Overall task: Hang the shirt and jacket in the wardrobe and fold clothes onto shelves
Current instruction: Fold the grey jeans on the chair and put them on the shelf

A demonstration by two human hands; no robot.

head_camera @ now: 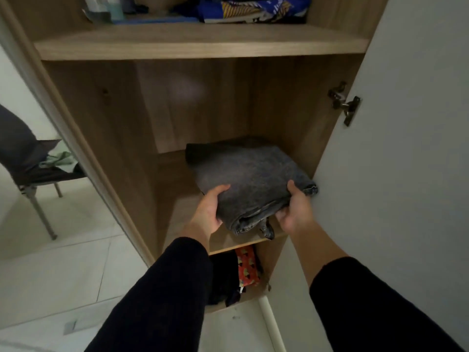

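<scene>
At shelf [177, 199] front edge, right side: folded grey jeans [251, 179], my left hand [208, 212] and right hand [291, 212] clamped on opposite sides, keeping the fold intact while seating it.

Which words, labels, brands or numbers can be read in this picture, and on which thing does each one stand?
None can be read.
Blue printed fabric on the top shelf: white marks, perhaps letters, too blurred to read.
Folded grey jeans, held by the left hand and the right hand: no text shows.
</scene>
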